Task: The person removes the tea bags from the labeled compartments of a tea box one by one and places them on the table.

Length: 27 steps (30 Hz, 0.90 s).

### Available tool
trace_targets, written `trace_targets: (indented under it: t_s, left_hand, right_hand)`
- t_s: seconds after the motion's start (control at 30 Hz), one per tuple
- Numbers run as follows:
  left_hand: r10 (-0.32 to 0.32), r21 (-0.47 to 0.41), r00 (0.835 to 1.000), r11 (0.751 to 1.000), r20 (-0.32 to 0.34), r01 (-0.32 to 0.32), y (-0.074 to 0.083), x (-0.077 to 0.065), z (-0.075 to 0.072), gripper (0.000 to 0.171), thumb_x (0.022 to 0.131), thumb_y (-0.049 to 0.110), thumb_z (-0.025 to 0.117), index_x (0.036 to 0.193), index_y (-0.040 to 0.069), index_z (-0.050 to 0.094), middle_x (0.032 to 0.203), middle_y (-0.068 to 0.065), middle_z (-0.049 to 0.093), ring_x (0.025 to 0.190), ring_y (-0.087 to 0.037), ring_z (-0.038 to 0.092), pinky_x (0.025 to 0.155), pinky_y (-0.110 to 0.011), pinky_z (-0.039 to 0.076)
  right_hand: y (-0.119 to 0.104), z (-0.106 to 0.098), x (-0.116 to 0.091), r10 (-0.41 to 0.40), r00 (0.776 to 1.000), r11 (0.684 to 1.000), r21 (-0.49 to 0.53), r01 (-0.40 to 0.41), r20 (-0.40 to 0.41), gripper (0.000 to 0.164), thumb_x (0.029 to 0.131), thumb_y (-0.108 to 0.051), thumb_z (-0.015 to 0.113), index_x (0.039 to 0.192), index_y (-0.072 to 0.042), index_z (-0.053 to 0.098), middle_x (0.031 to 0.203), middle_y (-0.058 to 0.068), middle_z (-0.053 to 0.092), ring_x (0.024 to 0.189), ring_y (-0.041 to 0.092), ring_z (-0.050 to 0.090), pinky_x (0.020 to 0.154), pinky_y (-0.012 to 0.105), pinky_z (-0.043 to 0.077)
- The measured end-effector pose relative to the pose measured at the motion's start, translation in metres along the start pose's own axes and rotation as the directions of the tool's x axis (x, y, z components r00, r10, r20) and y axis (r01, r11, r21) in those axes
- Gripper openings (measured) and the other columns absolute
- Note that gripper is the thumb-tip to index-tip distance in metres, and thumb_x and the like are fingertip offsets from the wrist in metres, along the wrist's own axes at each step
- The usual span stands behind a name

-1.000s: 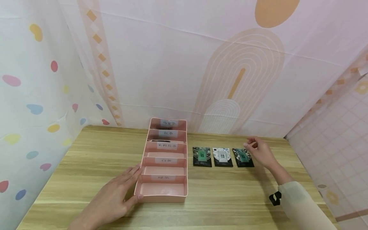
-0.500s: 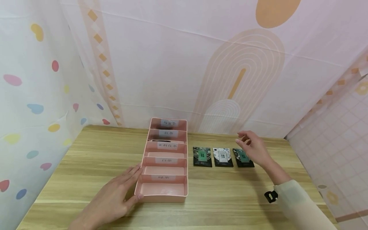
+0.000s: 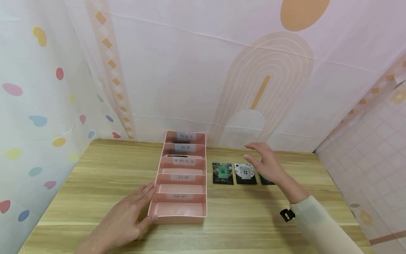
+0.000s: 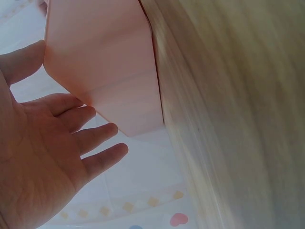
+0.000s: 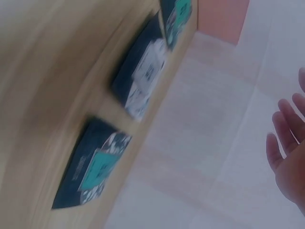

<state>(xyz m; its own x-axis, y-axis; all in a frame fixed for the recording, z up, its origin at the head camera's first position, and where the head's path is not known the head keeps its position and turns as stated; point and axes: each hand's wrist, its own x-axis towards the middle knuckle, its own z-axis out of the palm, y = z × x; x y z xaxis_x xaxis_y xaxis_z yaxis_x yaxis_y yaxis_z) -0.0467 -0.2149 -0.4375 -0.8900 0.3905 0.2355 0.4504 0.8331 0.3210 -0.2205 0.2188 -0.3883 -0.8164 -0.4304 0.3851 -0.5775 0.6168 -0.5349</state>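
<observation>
Above the wood-grain table, your right hand, empty with thumb and fingers parted, hovers over the rightmost packet, the white-patterned packet just left of that, while your left hand, fingers extended against the pink box, is farther off.

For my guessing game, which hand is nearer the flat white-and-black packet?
Right. The right hand hovers just right of the flat white-and-black packet; the left hand is far to its left, touching the pink rectangular divided box.
</observation>
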Motion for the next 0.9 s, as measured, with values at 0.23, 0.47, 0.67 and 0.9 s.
trace_targets:
  t_s: [0.23, 0.47, 0.67, 0.9]
  left_hand:
    - [-0.006, 0.006, 1.000, 1.000, -0.002, 0.006, 0.000, -0.001, 0.000, 0.075, 0.095, 0.037, 0.075, 0.154, -0.001, 0.049, 0.159, -0.017, 0.048, 0.141, -0.040, 0.052, 0.104, -0.058, 0.051]
    - [-0.011, 0.001, 1.000, 1.000, 0.010, 0.011, 0.000, -0.001, -0.001, 0.075, 0.096, 0.039, 0.074, 0.154, -0.001, 0.049, 0.160, -0.017, 0.047, 0.141, -0.040, 0.051, 0.104, -0.059, 0.051]
    - [-0.005, 0.000, 1.000, 1.000, 0.008, 0.005, 0.000, -0.001, -0.001, 0.076, 0.096, 0.038, 0.075, 0.155, -0.001, 0.048, 0.159, -0.017, 0.047, 0.141, -0.040, 0.051, 0.104, -0.059, 0.051]
    - [0.003, -0.002, 1.000, 1.000, 0.002, -0.003, -0.001, -0.001, 0.000, 0.076, 0.094, 0.036, 0.076, 0.154, -0.002, 0.049, 0.159, -0.017, 0.047, 0.141, -0.040, 0.051, 0.105, -0.059, 0.051]
  right_hand:
    - [-0.017, 0.010, 0.011, -0.063, 0.998, 0.998, -0.003, 0.063, 0.022, 0.039, 0.098, -0.013, 0.076, 0.133, 0.002, 0.068, 0.135, 0.021, 0.066, 0.129, 0.039, 0.055, 0.108, 0.059, 0.044]
    - [-0.032, 0.026, 0.020, -0.081, 0.993, 0.997, 0.009, 0.080, 0.081, 0.040, 0.100, -0.019, 0.074, 0.135, -0.002, 0.068, 0.137, 0.016, 0.066, 0.130, 0.035, 0.056, 0.109, 0.057, 0.046]
    - [-0.042, 0.043, 0.029, -0.106, 0.988, 0.994, -0.002, 0.107, 0.115, 0.043, 0.100, -0.022, 0.074, 0.138, -0.004, 0.066, 0.139, 0.015, 0.065, 0.132, 0.035, 0.055, 0.110, 0.056, 0.046]
    - [-0.053, 0.062, 0.040, -0.124, 0.982, 0.992, -0.014, 0.128, 0.143, 0.049, 0.098, -0.026, 0.076, 0.141, -0.007, 0.065, 0.143, 0.012, 0.064, 0.135, 0.033, 0.054, 0.113, 0.054, 0.044]
